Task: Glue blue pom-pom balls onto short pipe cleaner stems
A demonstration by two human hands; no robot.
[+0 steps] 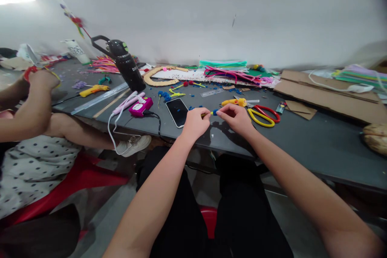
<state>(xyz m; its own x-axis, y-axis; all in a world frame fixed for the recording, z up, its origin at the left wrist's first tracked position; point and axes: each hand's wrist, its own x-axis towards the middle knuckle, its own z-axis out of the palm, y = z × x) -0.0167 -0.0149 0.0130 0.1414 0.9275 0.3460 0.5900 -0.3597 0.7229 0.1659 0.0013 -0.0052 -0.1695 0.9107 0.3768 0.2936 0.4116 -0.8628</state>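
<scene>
My left hand is closed, its thumb and fingertips pinching the yellow end of a small yellow-and-blue fuzzy piece, which looks like pipe cleaner. From the other side, my right hand pinches at the blue end. Both hands are just above the front part of the grey table. A smartphone lies left of my left hand. Behind my right hand rests a yellow glue gun, partly covered by the fingers. Scissors with red and yellow handles lie to the right.
A black bottle, a magenta box with cables and blue fuzzy bits stand or lie leftward. Pink pipe cleaners and cardboard line the back. A co-worker's arm works at far left, near another glue gun.
</scene>
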